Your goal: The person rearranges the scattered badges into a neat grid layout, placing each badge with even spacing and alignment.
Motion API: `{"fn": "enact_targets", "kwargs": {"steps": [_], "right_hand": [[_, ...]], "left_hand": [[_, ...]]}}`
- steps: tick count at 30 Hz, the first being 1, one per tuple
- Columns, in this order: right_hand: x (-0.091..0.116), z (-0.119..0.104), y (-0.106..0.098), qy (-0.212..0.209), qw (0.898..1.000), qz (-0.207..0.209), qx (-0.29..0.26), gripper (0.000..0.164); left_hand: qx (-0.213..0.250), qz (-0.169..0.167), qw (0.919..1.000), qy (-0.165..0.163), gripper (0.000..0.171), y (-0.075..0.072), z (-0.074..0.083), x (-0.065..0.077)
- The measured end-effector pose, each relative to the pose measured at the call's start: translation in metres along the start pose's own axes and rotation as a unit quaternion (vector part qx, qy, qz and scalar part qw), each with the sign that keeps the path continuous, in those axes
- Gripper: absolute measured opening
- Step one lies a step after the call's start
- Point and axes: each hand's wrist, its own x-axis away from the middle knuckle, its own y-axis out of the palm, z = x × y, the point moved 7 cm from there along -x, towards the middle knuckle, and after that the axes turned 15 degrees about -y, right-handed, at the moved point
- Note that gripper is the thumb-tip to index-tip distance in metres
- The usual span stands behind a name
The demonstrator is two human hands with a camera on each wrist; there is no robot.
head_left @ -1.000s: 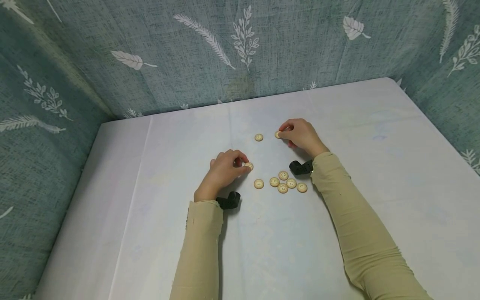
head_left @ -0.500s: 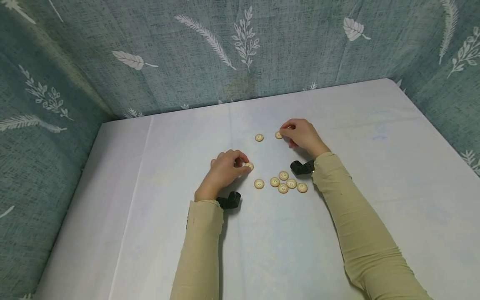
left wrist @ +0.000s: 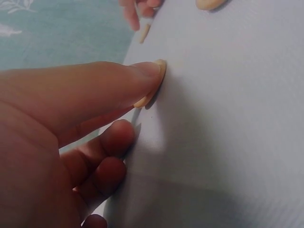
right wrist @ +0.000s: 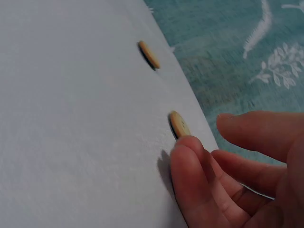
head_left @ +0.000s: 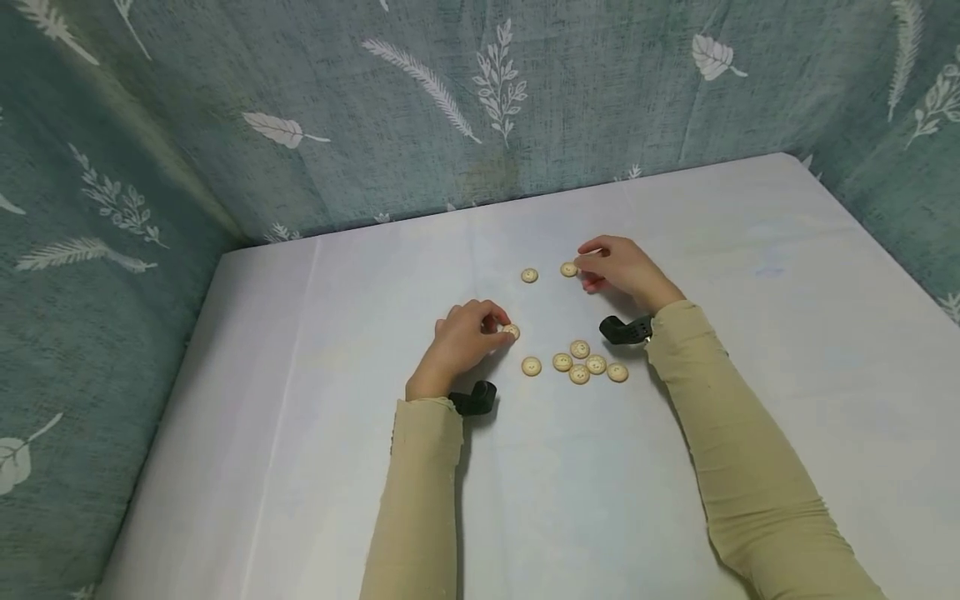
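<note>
In the head view my left hand pinches a round wooden button between thumb and index finger, low over the table. The left wrist view shows the thumb lying across that button's face. Farther back, my right hand is beside a second button with thumb and index finger spread apart. From the right wrist, one fingertip overlaps the lower end of this button. Left of it lies a third button.
A cluster of several buttons lies nearer the person, with one single button to its left. Each wrist wears a black camera. Patterned green cloth borders the white table at the back and sides.
My right hand has loosened its pinch on the far button and drawn slightly right, leaving more of it showing. The left hand keeps its pinch. The whole head view has shifted a little.
</note>
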Motion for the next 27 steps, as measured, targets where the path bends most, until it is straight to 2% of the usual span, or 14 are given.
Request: {"fn": "enact_targets", "kwargs": {"steps": [6,13,20,27], "right_hand": [[0.007,0.003,-0.008,0.009,1.0,-0.006,0.001,0.042],[0.022,0.006,-0.021,-0.01,1.0,-0.027,-0.01,0.042],[0.034,0.015,-0.028,0.006,0.999,-0.038,0.021,0.047],[0.028,0.007,-0.024,-0.015,0.998,-0.042,0.05,0.046]], "left_hand": [[-0.005,-0.002,1.0,-0.004,0.019,0.001,0.001,0.0],[-0.004,-0.001,1.0,-0.007,0.018,0.002,0.0,0.0],[-0.009,-0.015,0.9997,-0.016,0.019,0.009,-0.001,0.0],[-0.003,0.0,0.9998,-0.018,0.019,0.0,0.0,0.001]]}}
